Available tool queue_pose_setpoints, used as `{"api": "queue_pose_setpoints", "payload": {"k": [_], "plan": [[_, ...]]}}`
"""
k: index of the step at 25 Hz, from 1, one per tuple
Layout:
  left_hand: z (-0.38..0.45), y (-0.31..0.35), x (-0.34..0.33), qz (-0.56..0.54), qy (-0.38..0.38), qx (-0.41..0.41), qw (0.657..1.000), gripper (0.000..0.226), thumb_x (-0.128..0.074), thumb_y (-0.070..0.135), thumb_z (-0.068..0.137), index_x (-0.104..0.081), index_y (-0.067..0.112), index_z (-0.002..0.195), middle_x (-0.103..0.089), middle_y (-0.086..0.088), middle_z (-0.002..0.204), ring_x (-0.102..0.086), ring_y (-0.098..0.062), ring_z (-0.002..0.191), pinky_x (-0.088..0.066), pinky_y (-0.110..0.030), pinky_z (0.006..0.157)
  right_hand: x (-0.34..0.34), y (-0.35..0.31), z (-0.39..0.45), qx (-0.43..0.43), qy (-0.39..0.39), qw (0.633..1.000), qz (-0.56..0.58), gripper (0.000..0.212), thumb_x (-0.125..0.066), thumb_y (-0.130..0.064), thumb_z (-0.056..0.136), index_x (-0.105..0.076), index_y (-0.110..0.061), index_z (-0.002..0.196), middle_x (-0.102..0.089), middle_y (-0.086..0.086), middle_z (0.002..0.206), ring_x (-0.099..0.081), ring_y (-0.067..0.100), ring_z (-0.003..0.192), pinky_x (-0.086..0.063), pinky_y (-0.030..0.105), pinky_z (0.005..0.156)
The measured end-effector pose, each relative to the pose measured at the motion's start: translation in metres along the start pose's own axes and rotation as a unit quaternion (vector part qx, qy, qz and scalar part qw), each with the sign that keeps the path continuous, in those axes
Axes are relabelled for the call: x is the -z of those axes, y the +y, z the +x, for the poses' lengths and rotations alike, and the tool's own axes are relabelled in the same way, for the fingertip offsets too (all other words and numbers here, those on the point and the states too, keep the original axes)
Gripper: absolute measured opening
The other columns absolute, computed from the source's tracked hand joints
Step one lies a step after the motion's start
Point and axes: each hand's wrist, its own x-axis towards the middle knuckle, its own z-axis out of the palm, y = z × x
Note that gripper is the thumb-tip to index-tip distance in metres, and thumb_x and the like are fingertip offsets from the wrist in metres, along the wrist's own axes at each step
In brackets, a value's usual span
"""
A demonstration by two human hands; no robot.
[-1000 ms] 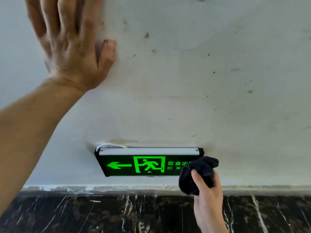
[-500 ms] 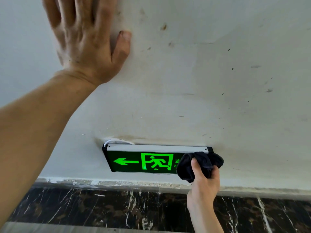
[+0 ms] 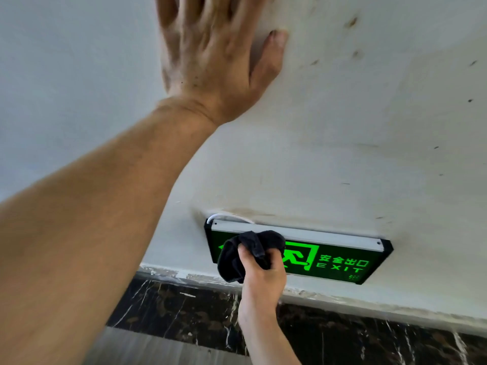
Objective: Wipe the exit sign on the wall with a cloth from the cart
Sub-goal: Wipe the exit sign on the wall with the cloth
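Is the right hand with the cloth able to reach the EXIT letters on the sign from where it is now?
Probably yes. The right hand already presses the dark cloth on the left part of the exit sign, and nothing lies between it and the EXIT letters.

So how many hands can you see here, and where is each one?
2. The left hand is pressed flat on the white wall, above the exit sign. The right hand is lower down, holding a dark cloth against the sign's left part.
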Motion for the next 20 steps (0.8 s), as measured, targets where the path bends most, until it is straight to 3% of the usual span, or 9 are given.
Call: {"api": "queue_pose_setpoints", "payload": {"k": [3,7,10,12,15,18,20], "plan": [[-0.002,-0.003,-0.002,-0.008,0.008,0.005,1.0,0.043,-0.057,0.037,0.085,-0.067,0.004,0.111,-0.067,-0.019,0.108,-0.062,-0.037,0.095,-0.044,-0.048,0.082,-0.029,0.018,-0.008,-0.042,-0.02,0.999,-0.01,0.019,-0.082,-0.011,0.071,-0.068,-0.025,0.07,-0.069,-0.012,0.063,-0.06,-0.002,0.058,-0.047,0.01,0.054],[-0.006,-0.006,-0.005,-0.028,0.019,-0.005,0.999,0.04,-0.056,0.037,0.085,-0.069,0.007,0.108,-0.07,-0.016,0.105,-0.064,-0.037,0.093,-0.045,-0.049,0.079,-0.055,0.028,-0.019,-0.079,-0.054,0.995,-0.039,0.018,-0.082,-0.015,0.071,-0.071,-0.028,0.075,-0.073,-0.01,0.072,-0.065,0.003,0.069,-0.047,0.016,0.062],[-0.006,-0.007,-0.005,-0.024,0.025,-0.004,0.999,0.041,-0.055,0.037,0.086,-0.069,0.007,0.109,-0.07,-0.016,0.105,-0.063,-0.037,0.094,-0.046,-0.048,0.079,-0.046,0.024,-0.022,-0.09,-0.113,0.988,-0.048,0.02,-0.08,-0.01,0.072,-0.073,-0.026,0.08,-0.076,-0.006,0.079,-0.068,0.005,0.073,-0.049,0.014,0.063],[-0.007,-0.006,-0.005,-0.012,0.018,-0.001,1.0,0.043,-0.055,0.038,0.086,-0.067,0.006,0.112,-0.068,-0.017,0.109,-0.062,-0.038,0.097,-0.044,-0.049,0.082,-0.021,0.02,-0.024,-0.069,-0.126,0.987,-0.067,0.021,-0.081,-0.015,0.069,-0.072,-0.027,0.083,-0.074,0.002,0.092,-0.068,0.014,0.085,-0.053,0.022,0.072],[-0.007,-0.005,-0.004,0.0,0.008,-0.003,1.0,0.045,-0.054,0.037,0.088,-0.061,0.004,0.118,-0.063,-0.021,0.116,-0.058,-0.041,0.102,-0.041,-0.053,0.086,0.033,0.014,-0.023,-0.031,-0.083,0.993,-0.082,0.029,-0.081,-0.027,0.061,-0.07,-0.028,0.088,-0.066,0.008,0.109,-0.065,0.026,0.099,-0.054,0.04,0.089],[-0.009,-0.006,-0.004,0.002,-0.016,0.008,1.0,0.047,-0.049,0.037,0.091,-0.053,0.004,0.123,-0.058,-0.026,0.121,-0.052,-0.045,0.107,-0.037,-0.057,0.09,0.091,0.0,-0.014,-0.02,-0.026,0.997,-0.072,0.025,-0.081,-0.016,0.067,-0.072,-0.026,0.089,-0.075,0.008,0.088,-0.068,0.034,0.092,-0.055,0.041,0.082],[-0.008,-0.006,-0.004,0.001,-0.023,0.014,1.0,0.046,-0.048,0.037,0.091,-0.047,0.004,0.123,-0.056,-0.028,0.121,-0.05,-0.047,0.107,-0.035,-0.058,0.091,0.126,-0.013,-0.004,0.0,0.052,0.997,-0.056,0.027,-0.079,-0.006,0.073,-0.072,-0.026,0.089,-0.075,0.004,0.083,-0.069,0.034,0.09,-0.056,0.043,0.08]]}}
